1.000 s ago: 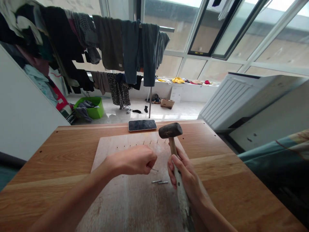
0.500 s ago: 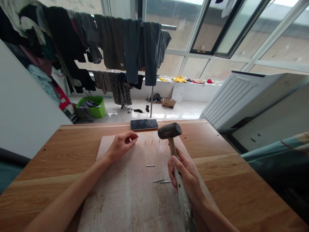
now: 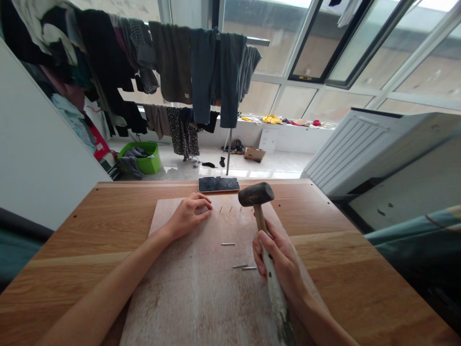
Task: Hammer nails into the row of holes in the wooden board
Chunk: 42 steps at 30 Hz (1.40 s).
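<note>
My left hand [image 3: 190, 215] rests at the far left part of a pale wooden board [image 3: 190, 288]. Its thumb and fingertips are pinched together at the surface; whatever they hold is too small to make out. My right hand [image 3: 275, 252] grips the handle of a hammer [image 3: 256, 194] with a dark, blunt head, raised over the board's right side. Several thin nails [image 3: 231, 209] stand upright in a row between the left fingertips and the hammer head. Lying loose nearer me are a nail [image 3: 227, 244] and two more nails [image 3: 248, 268] side by side.
The board lies on a wood-grain table [image 3: 331, 269]. A phone [image 3: 219, 184] lies at the table's far edge. Beyond are hanging clothes [image 3: 205, 72], a green basket [image 3: 149, 161] and a small cardboard box [image 3: 254, 154] on the floor. A white ribbed unit [image 3: 345, 144] stands at right.
The left thumb and fingertips have come closer together, down at the board. The hammer stays raised in my right hand. The whole view has shifted slightly.
</note>
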Available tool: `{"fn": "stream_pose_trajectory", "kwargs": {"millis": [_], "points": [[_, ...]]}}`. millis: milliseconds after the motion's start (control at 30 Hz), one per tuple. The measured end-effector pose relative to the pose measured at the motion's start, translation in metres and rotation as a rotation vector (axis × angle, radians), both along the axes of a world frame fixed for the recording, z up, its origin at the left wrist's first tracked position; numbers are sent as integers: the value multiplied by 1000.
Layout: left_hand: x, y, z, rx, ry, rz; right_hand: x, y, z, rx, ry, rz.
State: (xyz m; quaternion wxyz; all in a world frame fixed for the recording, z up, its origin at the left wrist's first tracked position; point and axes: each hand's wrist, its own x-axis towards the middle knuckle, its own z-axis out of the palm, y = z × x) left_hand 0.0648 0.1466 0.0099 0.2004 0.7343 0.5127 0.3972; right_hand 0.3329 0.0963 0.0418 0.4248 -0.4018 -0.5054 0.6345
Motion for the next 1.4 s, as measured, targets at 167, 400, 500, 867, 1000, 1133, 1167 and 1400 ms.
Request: {"fn": "stream_pose_trajectory", "kwargs": {"millis": [167,400,500,867,1000,1133,1167,1400], "points": [[1,-1,1,-17,37,3,-1,-1,1,-16,-7,-4],[0,0,-1,-21,21,0,-1,-2,0,23,-59,49],[0,1,-2,-14,12,8,-4,-1,3,32,-125,63],[1,2,-4,18,-64,-27,-28,5,9,126,-290,236],[2,2,-5,21,-95,-45,-32,5,3,137,-356,259],[2,2,-5,27,-101,-48,-31,5,-2,172,-410,252],[2,2,-5,29,-99,-49,-30,5,-3,175,-415,247],[2,0,-5,42,27,5,-21,5,-3,129,-295,187]]}}
